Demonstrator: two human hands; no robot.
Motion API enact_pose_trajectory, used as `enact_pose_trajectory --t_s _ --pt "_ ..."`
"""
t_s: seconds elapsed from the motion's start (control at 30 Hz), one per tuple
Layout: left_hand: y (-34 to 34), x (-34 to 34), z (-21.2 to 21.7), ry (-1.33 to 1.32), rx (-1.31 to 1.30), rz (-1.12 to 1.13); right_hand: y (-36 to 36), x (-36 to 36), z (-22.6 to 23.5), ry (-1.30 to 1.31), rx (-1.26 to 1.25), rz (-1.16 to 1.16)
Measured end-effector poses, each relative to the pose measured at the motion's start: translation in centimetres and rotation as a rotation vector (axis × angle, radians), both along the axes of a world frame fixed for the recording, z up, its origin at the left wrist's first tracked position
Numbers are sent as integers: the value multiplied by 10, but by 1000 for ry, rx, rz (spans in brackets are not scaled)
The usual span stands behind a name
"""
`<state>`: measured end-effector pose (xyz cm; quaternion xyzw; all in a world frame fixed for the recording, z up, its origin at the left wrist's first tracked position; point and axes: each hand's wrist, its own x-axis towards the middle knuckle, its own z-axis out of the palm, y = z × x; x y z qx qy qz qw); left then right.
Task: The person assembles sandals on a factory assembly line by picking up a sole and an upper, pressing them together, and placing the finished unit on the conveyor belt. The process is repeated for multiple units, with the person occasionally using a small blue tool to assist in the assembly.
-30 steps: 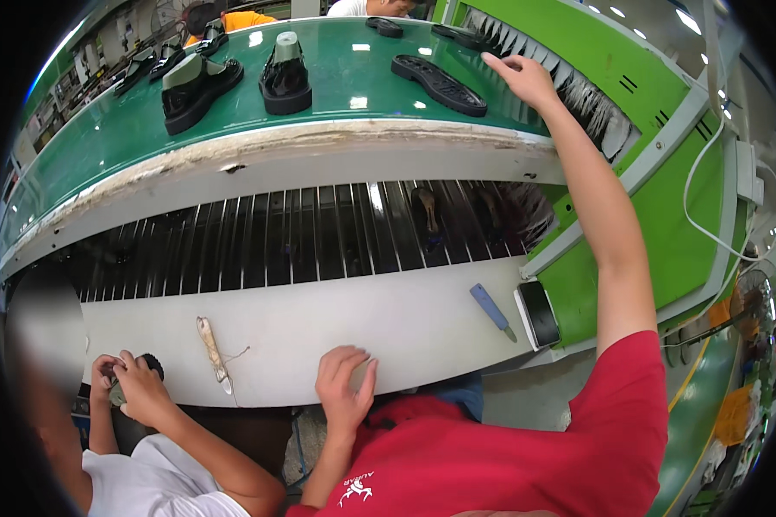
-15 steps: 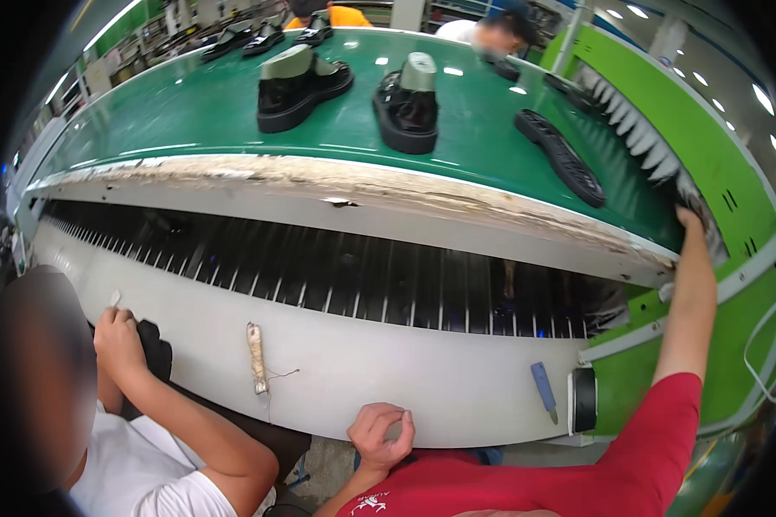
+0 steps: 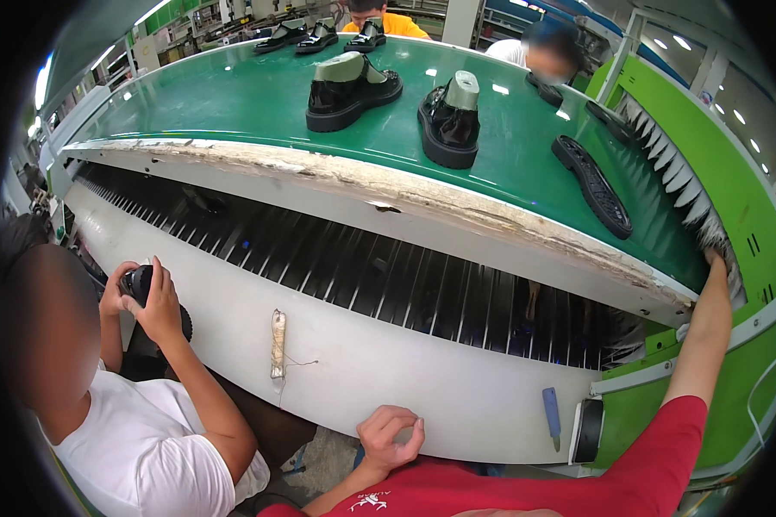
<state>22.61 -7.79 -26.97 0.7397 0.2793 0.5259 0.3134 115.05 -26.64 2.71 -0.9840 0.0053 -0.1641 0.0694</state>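
My left hand [image 3: 390, 438] rests at the near edge of the white work surface [image 3: 336, 409]. Its fingers are curled in, thumb against fingers, with nothing between them. Out to the right, my right hand [image 3: 715, 258] reaches in at the white bristle curtain [image 3: 679, 188] of the green machine [image 3: 737, 164]. The bristles hide its fingers and whatever they may touch. On the green belt, a black shoe sole [image 3: 591, 184] lies nearest to that hand. Left of the sole stand two shiny black shoes, one [image 3: 450, 122] nearer and another [image 3: 350, 93] farther left, both on pale green lasts.
A blue-handled tool [image 3: 551, 416] and a tape-wrapped tool [image 3: 278, 345] lie on the white surface. A dark roller bed [image 3: 379, 271] runs beneath the belt. At left, a co-worker holds a black shoe part [image 3: 136, 283]. More people and shoes are across the belt.
The view has shifted, so the scene sits farther right. The co-worker at left now has both hands on a black shoe part. My hands keep about the same places.
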Motion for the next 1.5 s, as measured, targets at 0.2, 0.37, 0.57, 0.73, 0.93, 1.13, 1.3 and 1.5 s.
enact_pose_trajectory --t_s 0.2,0.37,0.57,0.73,0.93,1.13,1.3,1.5 --pt "-5 0 -3 1 3 26 30 4 2 7 194 80" --pt "-11 2 -6 5 10 43 71 3 12 72 709 287" --pt "-20 17 -5 57 -20 -18 220 -151 24 395 1259 529" --pt "-11 -2 -17 113 -19 32 428 -467 112 693 1394 1348" --pt "-5 18 -12 73 -101 -135 431 -479 163 306 1276 1722" --pt "-14 -3 -7 29 -239 -39 233 -609 83 452 1331 1832" --pt "-6 21 12 -88 -451 -209 128 -640 -13 411 1072 1633" --pt "3 90 102 -272 -85 -405 111 -649 -135 434 875 1537"
